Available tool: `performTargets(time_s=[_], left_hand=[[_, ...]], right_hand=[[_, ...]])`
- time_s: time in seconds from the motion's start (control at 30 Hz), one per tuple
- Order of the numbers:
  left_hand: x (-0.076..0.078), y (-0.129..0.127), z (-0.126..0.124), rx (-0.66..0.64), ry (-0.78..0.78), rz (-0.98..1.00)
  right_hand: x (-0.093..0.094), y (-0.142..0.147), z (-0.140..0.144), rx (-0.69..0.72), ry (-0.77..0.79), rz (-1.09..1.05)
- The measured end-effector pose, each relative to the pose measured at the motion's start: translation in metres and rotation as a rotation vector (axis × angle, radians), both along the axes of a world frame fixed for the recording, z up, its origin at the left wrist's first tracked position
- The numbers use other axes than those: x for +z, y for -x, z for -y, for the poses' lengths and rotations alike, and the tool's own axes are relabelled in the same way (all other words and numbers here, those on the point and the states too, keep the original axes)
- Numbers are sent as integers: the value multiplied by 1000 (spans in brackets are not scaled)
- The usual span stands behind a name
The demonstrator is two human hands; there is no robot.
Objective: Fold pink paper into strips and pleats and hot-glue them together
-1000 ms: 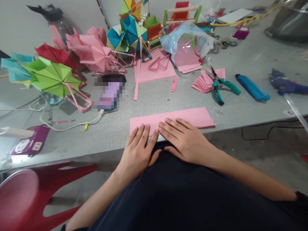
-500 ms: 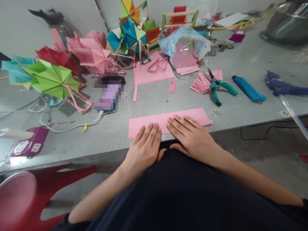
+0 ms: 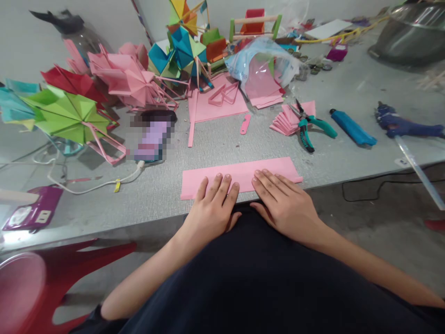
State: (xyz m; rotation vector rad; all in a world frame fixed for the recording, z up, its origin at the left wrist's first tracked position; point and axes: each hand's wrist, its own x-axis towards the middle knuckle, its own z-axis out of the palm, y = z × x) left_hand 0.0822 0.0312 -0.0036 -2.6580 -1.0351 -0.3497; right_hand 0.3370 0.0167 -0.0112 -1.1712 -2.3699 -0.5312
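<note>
A long pink paper strip point(image 3: 239, 175) lies along the table's front edge, its near side folded or rolled into a narrow band that sticks out at the right end. My left hand point(image 3: 213, 204) rests flat on the left half of the strip, fingers stretched out and slightly spread. On the right half, my right hand point(image 3: 285, 199) presses with its fingers laid flat. The thumbs of both hands sit below the table edge, close to my dark shirt. Beyond the strip lie a small pink cutter point(image 3: 245, 125) and pliers with teal handles point(image 3: 308, 126).
Folded paper flowers point(image 3: 69, 113) and a phone point(image 3: 153, 137) on a cable stand at the left. Farther back are pink sheets point(image 3: 222, 104) and a plastic bag point(image 3: 260, 65). A blue glue gun point(image 3: 406, 123) lies at right. A red stool point(image 3: 24, 287) stands below left.
My right hand has slid right along the strip, widening the gap between the hands. The left hand's fingers have spread a little. The whole view has shifted slightly.
</note>
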Motion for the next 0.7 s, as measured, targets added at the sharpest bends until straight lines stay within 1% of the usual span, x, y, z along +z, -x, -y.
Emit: performTargets(time_s=[0.27,0.37,0.57,0.7], left_hand=[[-1,0,2,15,2,4],[1,6,5,32,-1,11],[3,31,13,57,3,65],[4,53,20,109,-80,71]], right_hand=[[-1,-16,13,-105,-79,46],[-2,-22,17,-113,-92,39],[0,-31,20,-121,-116,29],[-1,-33,20,-112,-119,18]])
